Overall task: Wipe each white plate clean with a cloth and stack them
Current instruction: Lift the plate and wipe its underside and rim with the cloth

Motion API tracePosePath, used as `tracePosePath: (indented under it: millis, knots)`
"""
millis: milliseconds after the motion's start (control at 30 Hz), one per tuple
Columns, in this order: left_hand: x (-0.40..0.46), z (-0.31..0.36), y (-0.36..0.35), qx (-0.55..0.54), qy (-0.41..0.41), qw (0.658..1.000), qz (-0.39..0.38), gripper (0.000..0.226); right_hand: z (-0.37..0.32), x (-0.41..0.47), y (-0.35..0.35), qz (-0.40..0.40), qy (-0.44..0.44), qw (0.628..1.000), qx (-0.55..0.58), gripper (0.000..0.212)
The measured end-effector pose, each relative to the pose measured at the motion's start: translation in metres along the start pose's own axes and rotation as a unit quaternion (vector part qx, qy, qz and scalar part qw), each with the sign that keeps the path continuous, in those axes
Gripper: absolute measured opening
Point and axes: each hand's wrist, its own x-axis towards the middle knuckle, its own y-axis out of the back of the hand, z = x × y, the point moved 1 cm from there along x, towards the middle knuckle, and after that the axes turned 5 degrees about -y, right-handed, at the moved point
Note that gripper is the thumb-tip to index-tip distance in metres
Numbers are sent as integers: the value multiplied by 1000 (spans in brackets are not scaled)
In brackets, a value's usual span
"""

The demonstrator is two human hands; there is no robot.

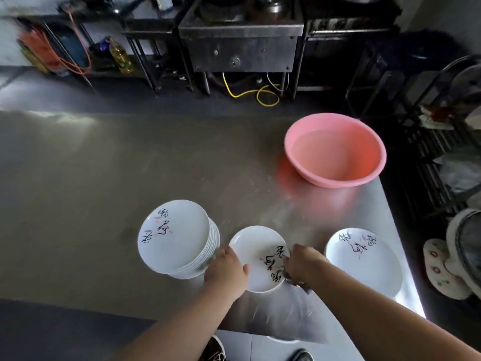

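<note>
Left hand [226, 267] is gripping the near-left rim of a white plate [256, 256], holding it at the near edge of the steel table [104, 178]. Right hand [302, 264] is closing round a dark cloth [299, 282] and pressing it on the plate's right side. A tall stack [177, 238] is sitting just left, leaning a bit; another plate [364, 261] is lying right. A pink basin [335, 149] is standing far right. Risks: the plate is overhanging the table edge, so a hard wipe could be slipping it from the grip; the left elbow could be knocking the leaning stack.
</note>
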Motion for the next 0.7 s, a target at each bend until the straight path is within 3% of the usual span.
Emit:
tracePosePath:
  millis: [200, 267, 400, 467, 567, 700]
  knots:
    - [15, 5, 2, -59, 48, 995, -67, 74, 0, 21, -1, -21, -41, 997, 57, 29]
    - [16, 1, 5, -147, 68, 983, -82, 79, 3, 17, 0, -4, -32, 997, 68, 39]
    - [5, 3, 20, -361, 77, 926, -76, 74, 17, -8, 3, 52, -37, 967, 248, 66]
    - [-2, 11, 36, -485, 71, 872, -16, 79, 27, -22, 6, 83, -18, 922, 378, 74]
    - [-10, 21, 65, -681, 48, 730, 21, 98, 38, -51, 18, 92, 48, 833, 544, 69]
    - [-22, 27, 100, -753, -17, 658, 4, 63, 41, -85, 45, 217, 139, 794, 551, 33]
